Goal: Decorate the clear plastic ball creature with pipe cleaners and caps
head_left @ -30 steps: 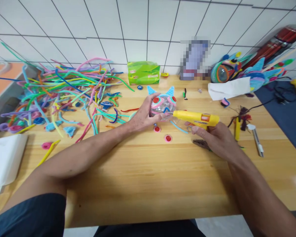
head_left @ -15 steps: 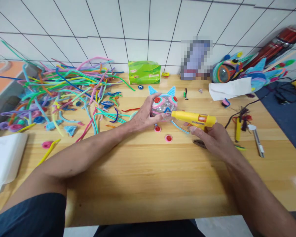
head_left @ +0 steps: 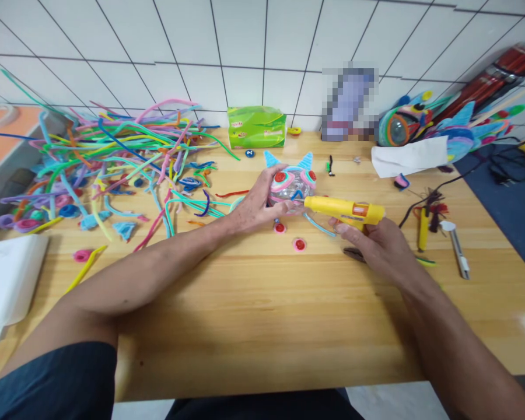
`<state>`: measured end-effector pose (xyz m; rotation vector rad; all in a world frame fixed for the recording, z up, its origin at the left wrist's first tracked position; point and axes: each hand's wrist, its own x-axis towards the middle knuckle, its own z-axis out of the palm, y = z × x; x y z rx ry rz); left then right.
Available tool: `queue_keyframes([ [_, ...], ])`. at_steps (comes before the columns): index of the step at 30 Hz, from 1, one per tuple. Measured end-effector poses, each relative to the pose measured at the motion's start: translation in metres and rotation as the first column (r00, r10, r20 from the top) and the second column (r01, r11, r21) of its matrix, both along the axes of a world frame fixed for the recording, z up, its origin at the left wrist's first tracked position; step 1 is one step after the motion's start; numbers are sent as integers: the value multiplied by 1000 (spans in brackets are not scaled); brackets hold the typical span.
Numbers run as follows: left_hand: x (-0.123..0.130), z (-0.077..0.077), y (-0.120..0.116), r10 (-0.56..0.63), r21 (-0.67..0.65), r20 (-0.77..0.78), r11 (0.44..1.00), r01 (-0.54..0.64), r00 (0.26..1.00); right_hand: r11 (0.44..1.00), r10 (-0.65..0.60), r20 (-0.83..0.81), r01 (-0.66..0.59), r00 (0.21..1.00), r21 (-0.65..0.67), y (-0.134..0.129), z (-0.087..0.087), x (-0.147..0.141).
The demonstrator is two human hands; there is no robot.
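Note:
My left hand (head_left: 260, 201) is wrapped round a clear plastic ball (head_left: 289, 188) decorated as an animal head. Light blue ears, pink rings with red eyes and a blue bent piece of pipe cleaner sit on it. In my right hand (head_left: 376, 236) is a yellow glue gun (head_left: 343, 210), its nozzle at the ball's front near my left thumb. Below the ball lie a red-and-pink disc (head_left: 299, 244) and a smaller red one (head_left: 279, 228). A light blue pipe cleaner (head_left: 319, 225) stretches between the ball and my right hand. Dark-jawed pliers (head_left: 354, 254) lie partly behind that hand.
A heap of coloured pipe cleaners (head_left: 126, 146) covers the left back. At the wall stands a green tissue pack (head_left: 256, 128). A white power bank (head_left: 13, 280) lies front left. To the right are a utility knife (head_left: 457, 251), a cable (head_left: 437, 182) and finished crafts (head_left: 396, 129).
Almost nothing differs. Both hands, the ball and the glue gun keep their positions, with only a slight shift of the whole view.

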<state>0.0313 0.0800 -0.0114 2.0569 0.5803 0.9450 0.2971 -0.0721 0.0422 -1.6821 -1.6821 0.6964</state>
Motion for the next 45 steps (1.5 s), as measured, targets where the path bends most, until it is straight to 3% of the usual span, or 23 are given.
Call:
queue_keyframes([
  [11, -1, 2, -1, -17, -6, -3, 1000, 17, 1000, 999, -3, -8, 4, 1000, 34, 0, 7, -4],
  [36, -1, 4, -2, 2, -27, -17, 1000, -3, 1000, 999, 13, 33, -14, 999, 31, -3, -3, 3],
  [45, 1, 1, 0, 1, -11, -1, 1000, -1, 1000, 1000, -17, 38, 16, 999, 17, -3, 1, -1],
])
